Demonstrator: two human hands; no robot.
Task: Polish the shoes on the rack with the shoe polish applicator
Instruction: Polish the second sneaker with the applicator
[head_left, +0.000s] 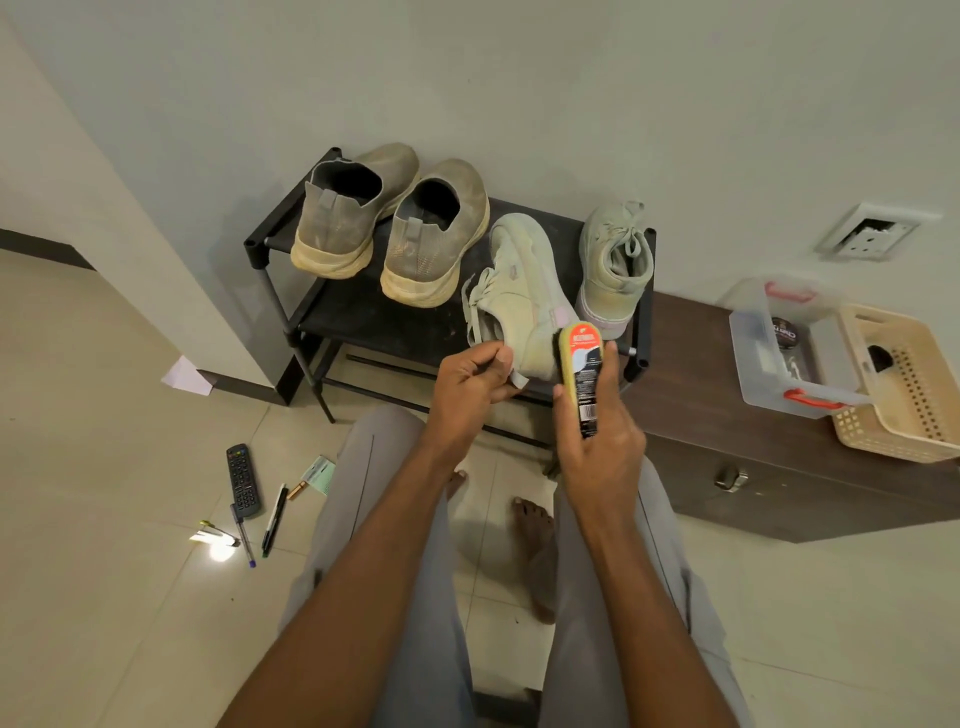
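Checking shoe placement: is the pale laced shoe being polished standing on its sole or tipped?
Tipped: the left hand holds the pale laced shoe sideways.

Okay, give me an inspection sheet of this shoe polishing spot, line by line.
Surface: black shoe rack, top shelf bearing shoes.
Job's things: pale laced shoe tilted at the rack's front; shoe polish applicator against its heel; its mate and a grey slip-on pair stand on the rack.
Clutter: remote and pens on the floor.
Hands: left hand grips the shoe; right hand holds the applicator.
Cables: nothing seen.
Surroundings: cabinet with clear box and basket; wall socket.

Bare arms (363, 587), bare feet (532, 525), and loose grey trousers (363, 467).
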